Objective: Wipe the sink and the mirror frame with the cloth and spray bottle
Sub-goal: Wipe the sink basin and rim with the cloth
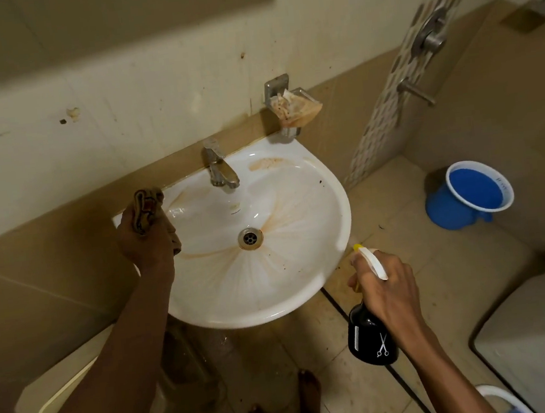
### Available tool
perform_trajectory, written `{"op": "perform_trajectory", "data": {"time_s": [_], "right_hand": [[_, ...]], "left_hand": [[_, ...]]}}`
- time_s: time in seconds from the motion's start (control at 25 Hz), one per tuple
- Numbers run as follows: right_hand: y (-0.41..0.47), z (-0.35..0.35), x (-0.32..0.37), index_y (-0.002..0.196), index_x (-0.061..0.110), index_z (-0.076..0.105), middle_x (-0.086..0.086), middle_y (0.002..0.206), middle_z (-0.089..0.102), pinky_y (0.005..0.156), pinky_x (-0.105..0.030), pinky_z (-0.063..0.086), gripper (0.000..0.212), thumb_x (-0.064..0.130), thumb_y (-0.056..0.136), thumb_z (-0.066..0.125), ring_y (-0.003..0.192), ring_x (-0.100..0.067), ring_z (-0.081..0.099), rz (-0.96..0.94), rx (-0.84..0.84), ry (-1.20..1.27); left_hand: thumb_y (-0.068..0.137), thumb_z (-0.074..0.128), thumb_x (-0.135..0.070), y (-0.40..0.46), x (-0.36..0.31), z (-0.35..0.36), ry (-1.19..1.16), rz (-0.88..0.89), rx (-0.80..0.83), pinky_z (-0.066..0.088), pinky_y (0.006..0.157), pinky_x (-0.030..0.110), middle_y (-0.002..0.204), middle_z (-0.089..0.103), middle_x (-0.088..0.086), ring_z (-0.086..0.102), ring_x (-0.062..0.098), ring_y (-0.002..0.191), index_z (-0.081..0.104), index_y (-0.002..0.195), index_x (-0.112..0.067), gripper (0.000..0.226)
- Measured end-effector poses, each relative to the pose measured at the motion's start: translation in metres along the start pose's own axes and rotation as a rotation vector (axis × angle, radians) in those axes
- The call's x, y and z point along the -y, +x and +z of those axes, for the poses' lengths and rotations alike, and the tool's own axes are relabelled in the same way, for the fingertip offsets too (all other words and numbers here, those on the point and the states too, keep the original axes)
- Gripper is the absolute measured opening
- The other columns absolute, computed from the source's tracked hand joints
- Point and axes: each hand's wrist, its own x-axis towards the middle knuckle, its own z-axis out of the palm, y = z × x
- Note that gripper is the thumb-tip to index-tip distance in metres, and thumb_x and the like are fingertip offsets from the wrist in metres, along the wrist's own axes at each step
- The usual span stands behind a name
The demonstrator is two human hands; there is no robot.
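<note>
left hand (146,233) grips bunched cloth (148,210) at sink (321,268) rim, center frame, ready to wipe; right hand (391,289) clamps spray bottle (372,333) lower right, nozzle aimed at rust-streaked basin, prob. abt to wet stains. mirror frame not visible.

We note: white sink (306,287) streaked rust-orange; brown striped cloth (146,208); black spray bottle (370,334), white scissors mark, white trigger, yellow nozzle; blue bucket (446,211), white rim; beige tiles (398,199).
</note>
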Motion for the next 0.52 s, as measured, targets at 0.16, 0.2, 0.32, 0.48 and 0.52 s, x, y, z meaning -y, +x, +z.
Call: {"op": "perform_trajectory", "data": {"time_s": [0.16, 0.2, 0.32, 0.48, 0.52], "right_hand": [[0.028, -0.003, 0.014, 0.068, 0.020, 0.068, 0.006, 0.062, 0.072, 0.066, -0.038, 0.055, 0.043, 0.046, 0.097, 0.049, 0.062, -0.012, 0.066, -0.087, -0.030, 0.036], [0.033, -0.003, 0.019, 0.068, 0.021, 0.068, 0.010, 0.062, 0.072, 0.063, -0.036, 0.053, 0.042, 0.045, 0.097, 0.050, 0.060, -0.009, 0.066, -0.108, -0.025, 0.059], [0.049, 0.000, 0.034, 0.072, 0.023, 0.073, 0.018, 0.067, 0.075, 0.063, -0.032, 0.052, 0.039, 0.046, 0.095, 0.052, 0.062, -0.006, 0.068, -0.130, -0.008, 0.107], [0.062, 0.008, 0.057, 0.074, 0.023, 0.073, 0.009, 0.066, 0.078, 0.066, -0.034, 0.057, 0.034, 0.041, 0.096, 0.055, 0.062, -0.007, 0.071, -0.191, 0.073, 0.165], [0.063, 0.011, 0.062, 0.073, 0.022, 0.072, 0.008, 0.066, 0.078, 0.065, -0.033, 0.056, 0.034, 0.040, 0.097, 0.055, 0.062, -0.007, 0.070, -0.222, 0.094, 0.160]], "left_hand": [[0.091, 0.054, 0.002, 0.005, 0.005, 0.000, 0.038, -0.042, -0.065, 0.054, 0.093, 0.055, 0.118, 0.066, 0.018, 0.064, 0.037, 0.104, 0.060, 0.129, -0.017, 0.043], [0.091, 0.055, 0.002, 0.006, 0.005, 0.000, 0.028, -0.044, -0.065, 0.052, 0.094, 0.057, 0.120, 0.065, 0.018, 0.064, 0.037, 0.106, 0.060, 0.128, -0.019, 0.043], [0.091, 0.055, 0.002, 0.007, 0.005, -0.002, 0.023, -0.037, -0.080, 0.054, 0.092, 0.052, 0.120, 0.065, 0.016, 0.064, 0.033, 0.106, 0.058, 0.132, -0.018, 0.045], [0.093, 0.056, -0.001, 0.007, 0.009, -0.004, -0.007, -0.032, -0.114, 0.053, 0.050, 0.024, 0.078, 0.063, -0.007, 0.061, -0.005, 0.053, 0.062, 0.117, -0.025, 0.034], [0.093, 0.056, -0.001, 0.008, 0.010, -0.004, -0.011, -0.038, -0.121, 0.049, 0.043, 0.019, 0.074, 0.061, -0.009, 0.059, -0.005, 0.047, 0.061, 0.114, -0.028, 0.035]]}}
